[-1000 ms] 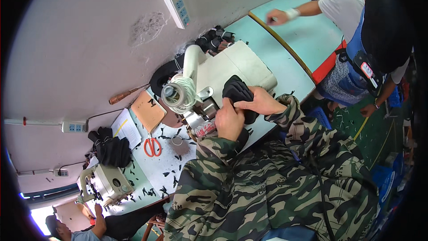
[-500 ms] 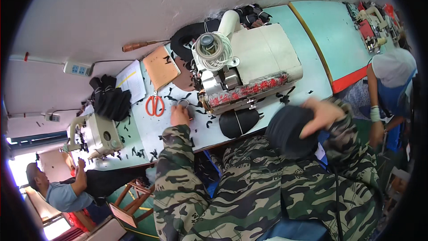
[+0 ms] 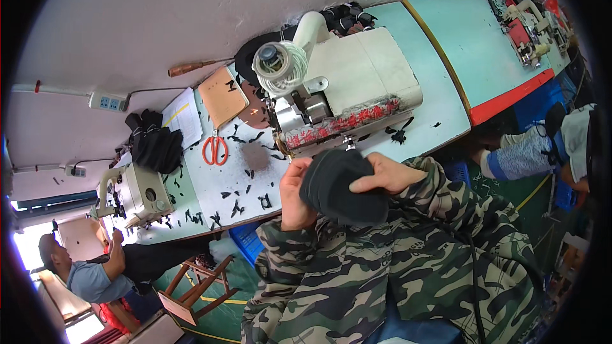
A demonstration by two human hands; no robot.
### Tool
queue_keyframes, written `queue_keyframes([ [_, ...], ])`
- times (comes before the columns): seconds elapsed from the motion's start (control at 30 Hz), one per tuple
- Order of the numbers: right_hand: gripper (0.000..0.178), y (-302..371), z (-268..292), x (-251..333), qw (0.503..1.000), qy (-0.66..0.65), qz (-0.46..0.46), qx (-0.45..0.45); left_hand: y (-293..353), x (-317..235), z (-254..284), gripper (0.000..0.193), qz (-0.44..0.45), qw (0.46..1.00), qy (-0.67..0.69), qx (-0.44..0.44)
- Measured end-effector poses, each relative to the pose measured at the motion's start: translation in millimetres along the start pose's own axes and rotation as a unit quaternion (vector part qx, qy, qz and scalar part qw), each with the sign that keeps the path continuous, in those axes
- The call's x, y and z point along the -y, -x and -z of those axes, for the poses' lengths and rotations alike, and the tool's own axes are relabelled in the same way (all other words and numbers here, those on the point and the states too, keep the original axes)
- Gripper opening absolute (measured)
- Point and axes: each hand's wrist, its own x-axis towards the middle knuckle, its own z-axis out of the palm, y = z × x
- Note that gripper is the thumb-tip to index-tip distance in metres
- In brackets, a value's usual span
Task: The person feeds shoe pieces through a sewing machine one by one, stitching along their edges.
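Observation:
In front of my chest is a thick rounded bundle of black fabric pieces (image 3: 341, 191), with layered edges showing. My right hand (image 3: 392, 175) is closed on its right side, thumb lying across the top face. At the left edge my left hand (image 3: 296, 194) is closed, fingers curled against the fabric; whether it also holds something small is hidden. Just beyond the bundle stands a cream sewing machine (image 3: 363, 70) with worn red paint along its front. Orange-handled scissors (image 3: 215, 150) lie on the white table (image 3: 207, 185) to the left.
Black fabric scraps (image 3: 237, 207) litter the table. A tan notebook (image 3: 223, 97), papers (image 3: 183, 118) and a wooden-handled tool (image 3: 191, 67) lie farther back. A second sewing machine (image 3: 143, 194) and a seated person (image 3: 95, 277) are at left; another person (image 3: 526, 156) is at right.
My left hand has come from the table to the bundle's left edge. My right hand has brought the bundle left and in front of me. The person at right has shifted position.

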Motion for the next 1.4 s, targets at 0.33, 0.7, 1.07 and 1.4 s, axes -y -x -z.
queue_keyframes([
  [0.33, 0.035, 38, 39, 38, 0.906, 0.272, 0.202, -0.253, 43, 39, -3, 0.041, 0.196, 0.976, -0.085, 0.042],
  [0.7, 0.037, 6, -12, -12, 0.893, 0.43, 0.086, -0.103, 54, 40, -47, 0.022, -0.051, 0.902, -0.327, -0.278],
  [1.07, 0.055, -33, -80, -70, 0.857, 0.498, 0.132, 0.014, 130, 69, -2, 0.044, 0.104, 0.931, -0.002, -0.349],
  [1.4, 0.051, -62, 59, -89, 0.636, 0.744, 0.118, -0.17, 107, 81, 49, 0.017, -0.043, 0.83, -0.505, -0.231],
])
